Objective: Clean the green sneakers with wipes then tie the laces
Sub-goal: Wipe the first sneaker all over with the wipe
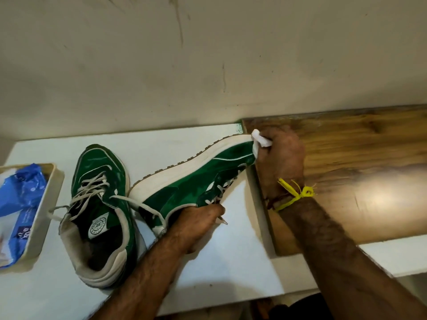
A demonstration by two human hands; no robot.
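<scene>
A white surface (221, 262) runs along a stained wall (208, 54), with a wooden board (346, 181) lying on its right end. 2 green sneakers sit on the white part. The left sneaker (101, 204) stands upright on its sole, laces loose and untied. The right sneaker (196, 179) is tipped onto its side, pale sole facing the wall, toe reaching the edge of the board.

The left hand (198, 222) grips that tipped sneaker near the collar, fingers curled under the upper, a lace tip poking out beside them. The right hand (279, 160), with a yellow thread (298, 195) tied at the wrist, pinches a crumpled white wipe (260, 140) against the toe. At far left, a tray (44, 218) holds a blue wipes pack (20, 199).

The step looks like wiping the toe and sole edge. To do it well, I would keep the left hand's hold firm so the sneaker cannot swivel, press the wipe into the seam where green meets white, and refold to a clean face once it greys. The upright sneaker probably needs its turn, and neither pair of laces is tied.
</scene>
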